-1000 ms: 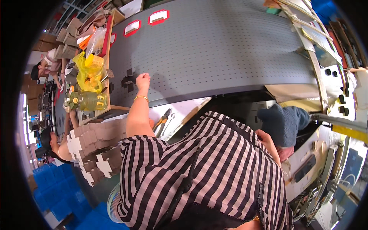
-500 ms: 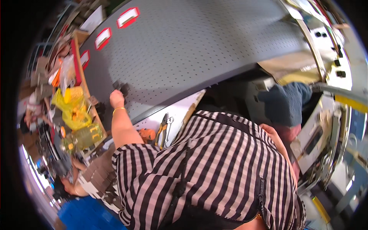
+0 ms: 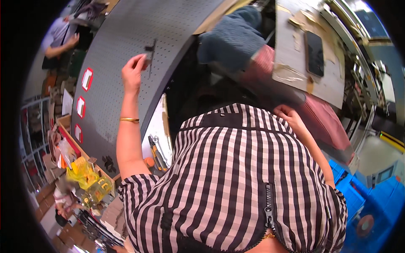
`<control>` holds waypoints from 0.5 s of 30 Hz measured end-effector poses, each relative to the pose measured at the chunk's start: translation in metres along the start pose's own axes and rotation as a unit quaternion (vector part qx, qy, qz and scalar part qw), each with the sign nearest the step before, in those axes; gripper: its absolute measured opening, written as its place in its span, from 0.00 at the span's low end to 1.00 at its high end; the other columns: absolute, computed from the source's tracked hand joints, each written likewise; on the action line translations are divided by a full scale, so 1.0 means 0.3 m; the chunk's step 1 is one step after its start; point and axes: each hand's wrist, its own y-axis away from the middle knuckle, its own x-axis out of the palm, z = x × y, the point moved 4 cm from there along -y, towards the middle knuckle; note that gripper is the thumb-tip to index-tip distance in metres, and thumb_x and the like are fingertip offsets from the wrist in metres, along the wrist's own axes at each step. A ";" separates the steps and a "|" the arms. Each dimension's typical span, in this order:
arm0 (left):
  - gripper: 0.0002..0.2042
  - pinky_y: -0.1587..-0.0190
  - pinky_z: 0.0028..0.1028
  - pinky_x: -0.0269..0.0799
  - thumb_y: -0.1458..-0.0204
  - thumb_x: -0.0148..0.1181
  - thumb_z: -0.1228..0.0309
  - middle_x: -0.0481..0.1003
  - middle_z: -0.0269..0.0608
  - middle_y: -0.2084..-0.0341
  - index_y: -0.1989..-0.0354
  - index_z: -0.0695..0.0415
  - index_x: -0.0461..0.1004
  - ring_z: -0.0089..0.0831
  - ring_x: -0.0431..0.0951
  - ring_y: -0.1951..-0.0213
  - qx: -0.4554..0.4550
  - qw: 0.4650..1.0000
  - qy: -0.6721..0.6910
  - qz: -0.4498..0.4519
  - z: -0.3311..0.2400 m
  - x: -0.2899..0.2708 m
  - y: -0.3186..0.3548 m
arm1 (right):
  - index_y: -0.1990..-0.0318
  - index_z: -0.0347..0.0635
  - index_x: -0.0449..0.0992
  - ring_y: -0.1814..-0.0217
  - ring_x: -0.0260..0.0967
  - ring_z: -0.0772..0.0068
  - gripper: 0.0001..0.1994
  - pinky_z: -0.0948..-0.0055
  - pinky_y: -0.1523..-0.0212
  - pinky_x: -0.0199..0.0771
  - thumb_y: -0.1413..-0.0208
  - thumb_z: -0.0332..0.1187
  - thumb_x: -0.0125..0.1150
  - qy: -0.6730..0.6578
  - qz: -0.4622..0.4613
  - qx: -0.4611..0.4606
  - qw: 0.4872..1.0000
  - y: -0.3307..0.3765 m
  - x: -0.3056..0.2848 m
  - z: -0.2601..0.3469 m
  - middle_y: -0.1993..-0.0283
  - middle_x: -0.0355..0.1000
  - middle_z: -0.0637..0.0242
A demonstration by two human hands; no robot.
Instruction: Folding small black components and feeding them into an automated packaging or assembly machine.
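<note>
My left hand [image 3: 133, 72] is raised over the grey perforated panel [image 3: 118, 46], its thumb and fingers pinched on a small black part [image 3: 149, 48]. A thin dark rod [image 3: 152, 63] shows right beside those fingertips; whether it belongs to the part I cannot tell. Close to the right side of my checked shirt, my right hand [image 3: 287, 113] is held low with its fingers curled. What those fingers hold, if anything, is hidden. A pink-red cloth-covered surface [image 3: 322, 120] lies just beyond it.
Pliers [image 3: 157, 158] lie on a white surface beside my left forearm. A blue-grey towel [image 3: 232, 40] and a phone [image 3: 314, 55] on a board are to the right. Yellow bags [image 3: 83, 173] stand at left, blue crates [image 3: 346, 185] at lower right. Other people are at far left.
My view has swung to the right. My left hand has lifted off the panel's near left area with the black part in it. More of my right hand shows now.
</note>
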 end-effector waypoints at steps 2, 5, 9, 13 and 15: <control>0.06 0.66 0.18 0.68 0.46 0.63 0.72 0.77 0.32 0.71 0.63 0.62 0.80 0.18 0.73 0.70 0.105 0.989 0.004 0.107 -0.265 0.226 0.019 | 0.59 0.35 0.75 0.66 0.66 0.83 0.11 0.80 0.63 0.68 0.38 0.35 0.55 0.019 -0.054 -0.093 0.994 0.055 -0.047 0.040 0.69 0.71 0.71; 0.06 0.64 0.19 0.69 0.47 0.61 0.78 0.76 0.33 0.68 0.62 0.63 0.79 0.19 0.73 0.68 0.304 0.919 -0.008 0.251 -0.560 0.545 0.092 | 0.58 0.34 0.76 0.63 0.70 0.82 0.07 0.80 0.60 0.71 0.39 0.27 0.54 -0.004 -0.096 -0.262 0.960 0.161 -0.156 0.186 0.66 0.73 0.69; 0.05 0.66 0.20 0.70 0.50 0.63 0.79 0.75 0.36 0.68 0.64 0.62 0.79 0.21 0.74 0.69 0.456 0.815 -0.060 0.353 -0.842 0.836 0.243 | 0.50 0.36 0.74 0.48 0.70 0.72 0.12 0.72 0.44 0.66 0.39 0.28 0.54 -0.029 -0.236 -0.417 0.877 0.227 -0.311 0.306 0.52 0.75 0.63; 0.05 0.67 0.22 0.71 0.52 0.65 0.77 0.76 0.37 0.68 0.66 0.59 0.79 0.24 0.75 0.70 0.556 0.719 -0.065 0.412 -0.979 1.071 0.365 | 0.47 0.39 0.74 0.45 0.69 0.71 0.14 0.71 0.43 0.65 0.40 0.30 0.57 0.003 -0.279 -0.471 0.837 0.253 -0.425 0.364 0.49 0.74 0.63; 0.06 0.66 0.24 0.72 0.54 0.67 0.76 0.76 0.38 0.69 0.68 0.58 0.79 0.28 0.76 0.70 0.536 0.713 -0.050 0.449 -1.006 1.150 0.398 | 0.47 0.40 0.74 0.44 0.69 0.70 0.15 0.71 0.42 0.64 0.41 0.32 0.59 0.044 -0.257 -0.470 0.843 0.265 -0.458 0.351 0.49 0.74 0.63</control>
